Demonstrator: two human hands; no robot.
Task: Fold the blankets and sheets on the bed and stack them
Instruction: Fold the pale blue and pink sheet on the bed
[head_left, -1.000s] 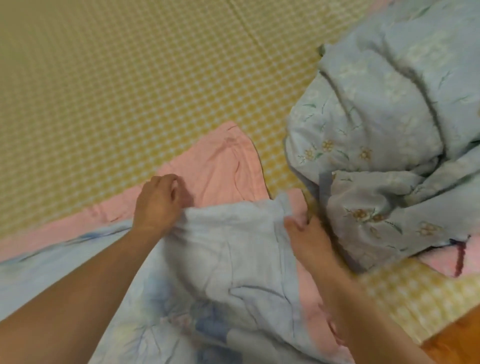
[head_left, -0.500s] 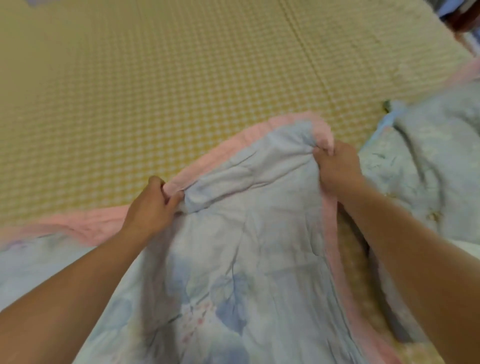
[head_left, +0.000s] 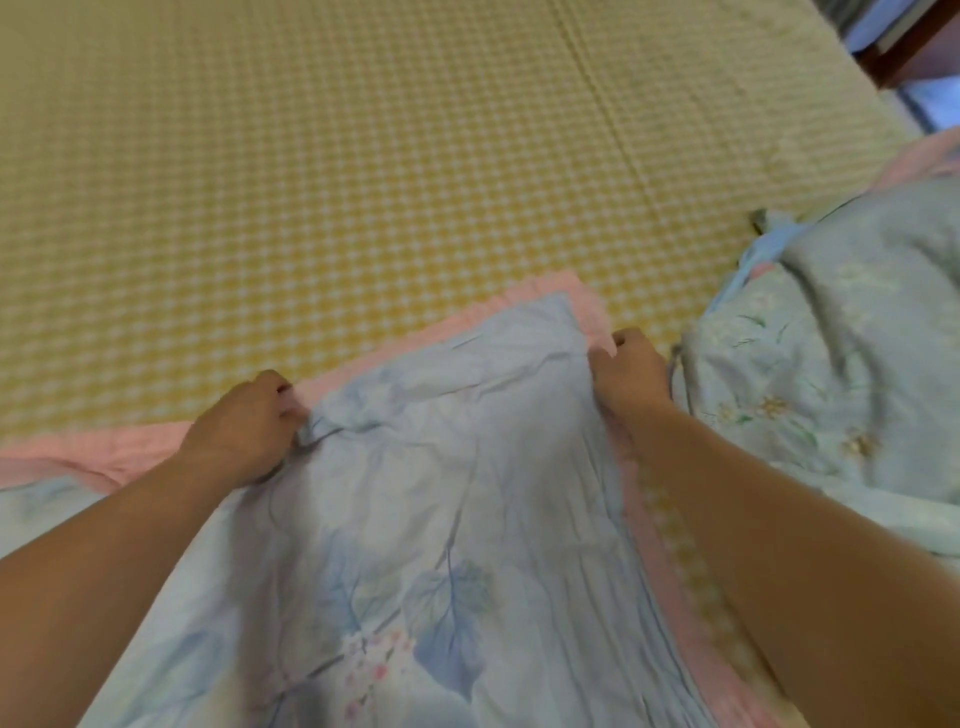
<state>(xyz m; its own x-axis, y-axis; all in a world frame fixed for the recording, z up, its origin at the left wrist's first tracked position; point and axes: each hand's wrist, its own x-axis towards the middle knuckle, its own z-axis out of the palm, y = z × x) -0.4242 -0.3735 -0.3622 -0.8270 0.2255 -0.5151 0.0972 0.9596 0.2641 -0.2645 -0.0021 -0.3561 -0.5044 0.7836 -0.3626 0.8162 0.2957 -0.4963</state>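
Currently, the pale blue floral cotton blanket with a pink border (head_left: 415, 493) lies spread on the bed covered by a yellow-and-white checked mat (head_left: 311, 156), between the two forearms and extending toward the viewer. The left hand (head_left: 244, 426) grips the blanket's far edge with curled fingers at the pink border, and the right hand (head_left: 631, 376) grips the same edge near the far right corner, fingers likewise curled round the cloth. Just beside the right hand, a crumpled grey-blue floral quilt (head_left: 841, 364) rests on the bed.
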